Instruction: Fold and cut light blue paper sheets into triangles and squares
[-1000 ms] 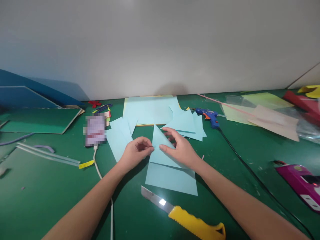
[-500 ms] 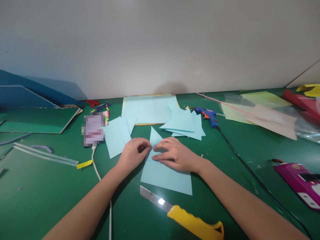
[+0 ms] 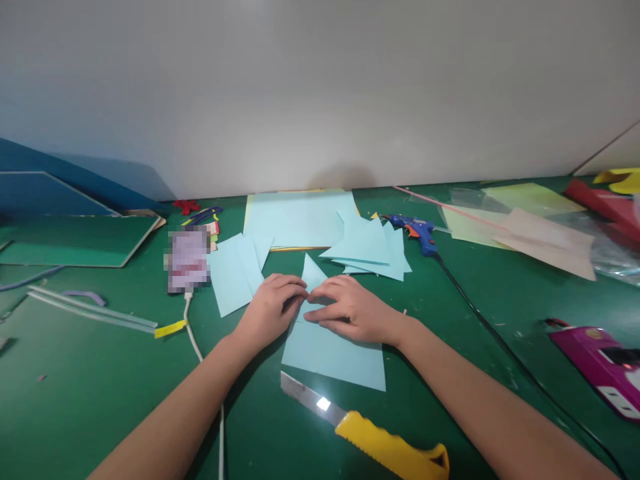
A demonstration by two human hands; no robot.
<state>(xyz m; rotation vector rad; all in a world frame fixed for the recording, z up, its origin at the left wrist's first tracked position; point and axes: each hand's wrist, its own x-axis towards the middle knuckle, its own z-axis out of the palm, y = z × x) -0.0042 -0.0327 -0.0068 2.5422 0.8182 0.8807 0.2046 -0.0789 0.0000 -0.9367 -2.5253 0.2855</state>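
Observation:
A light blue sheet of paper (image 3: pixel 335 363) lies on the green table under both hands, its upper part folded to a point that shows above my fingers. My left hand (image 3: pixel 273 303) pinches the sheet's left edge, thumb and fingers close together. Over the middle of the sheet, my right hand (image 3: pixel 345 307) rests with fingers apart, their tips on the paper. The fingertips of both hands nearly meet at the fold, and part of it is hidden beneath them. Just below the sheet lies a knife (image 3: pixel 370 433) with a yellow handle, its blade pointing up and left.
Cut blue pieces (image 3: pixel 367 243) are piled beyond my right hand, others (image 3: pixel 230 270) at the left. A blue glue gun (image 3: pixel 417 230) trails a black cord toward a purple power strip (image 3: pixel 600 363). A phone (image 3: pixel 187 260) sits on a white cable at the left, near clear glue sticks (image 3: pixel 95 310).
The fingers of my left hand have shifted slightly right and over the fold, closer to my right fingertips. My right hand stays where it was.

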